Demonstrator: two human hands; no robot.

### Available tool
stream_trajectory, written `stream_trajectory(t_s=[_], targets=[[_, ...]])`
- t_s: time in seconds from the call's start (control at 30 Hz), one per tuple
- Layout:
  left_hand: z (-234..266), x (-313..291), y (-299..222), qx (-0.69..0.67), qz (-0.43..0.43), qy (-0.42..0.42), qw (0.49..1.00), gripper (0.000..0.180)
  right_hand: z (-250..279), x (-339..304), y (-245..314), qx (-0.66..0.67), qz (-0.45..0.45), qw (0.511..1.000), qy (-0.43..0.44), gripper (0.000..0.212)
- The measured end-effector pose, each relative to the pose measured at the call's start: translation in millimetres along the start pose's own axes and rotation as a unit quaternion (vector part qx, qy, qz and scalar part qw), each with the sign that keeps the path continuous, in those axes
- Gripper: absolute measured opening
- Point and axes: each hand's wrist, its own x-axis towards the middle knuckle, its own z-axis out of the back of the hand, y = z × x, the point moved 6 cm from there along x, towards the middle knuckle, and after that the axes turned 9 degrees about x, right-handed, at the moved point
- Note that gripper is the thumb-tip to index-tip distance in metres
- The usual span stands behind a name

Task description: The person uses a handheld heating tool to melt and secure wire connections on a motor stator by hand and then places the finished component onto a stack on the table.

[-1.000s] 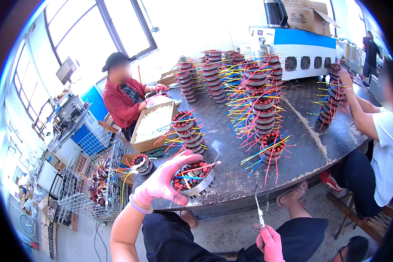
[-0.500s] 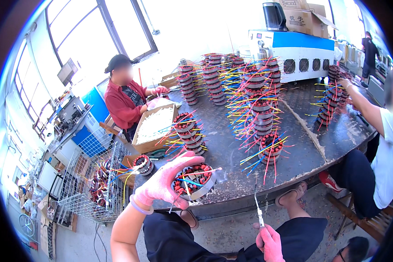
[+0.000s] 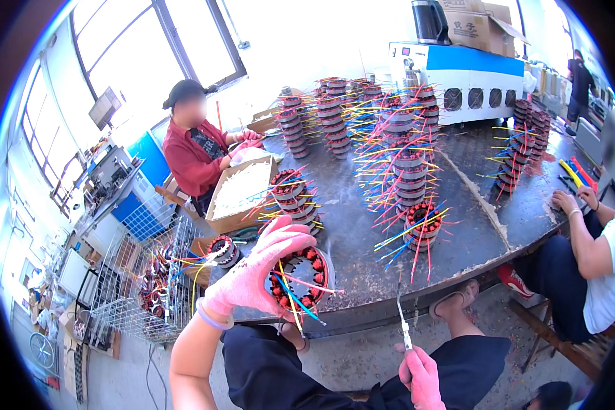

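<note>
My left hand (image 3: 256, 273), in a pink glove, is closed around the rim of a motor stator (image 3: 318, 272) above the table's near edge. The stator is tilted so its open ring of red windings faces me. Red, blue and yellow leads hang out of its centre toward the lower right. My right hand (image 3: 422, 379), also gloved in pink, grips a slim tool (image 3: 406, 333) with a white handle and a thin, slightly bent metal shaft. That shaft points up toward the table edge, apart from the stator.
Stacked stators (image 3: 410, 184) with splayed wires stand on the dark table (image 3: 471, 232). A small stator (image 3: 223, 251) lies left of my hand, near a wire basket (image 3: 126, 311). One co-worker (image 3: 195, 150) sits at the far left by an open carton (image 3: 242, 195); another (image 3: 588, 239) sits right.
My left hand has turned the stator so its ring faces me more, and its leads now point downward. The right-hand co-worker's hand has drawn back from the stack to the table edge.
</note>
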Motion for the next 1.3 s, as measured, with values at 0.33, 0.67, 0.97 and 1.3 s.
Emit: stream_trajectory(t_s=[0.33,0.67,0.97,1.3], targets=[[-3,-1,1,0.011,-0.003,0.005,1.000,0.107,0,-1,1,-0.022,-0.007,1.000,-0.013,0.035],[-35,-9,7,0.150,-0.006,-0.004,0.989,0.095,-8,-9,3,0.001,-0.047,0.999,0.017,0.038],[-63,-36,36,0.134,0.067,0.004,0.989,0.101,-18,-2,-5,-0.042,-0.062,0.997,0.025,0.039],[-5,-20,130,-0.098,0.276,-0.160,0.943,0.102,-1,9,-17,0.022,-0.054,0.998,0.016,0.037]])
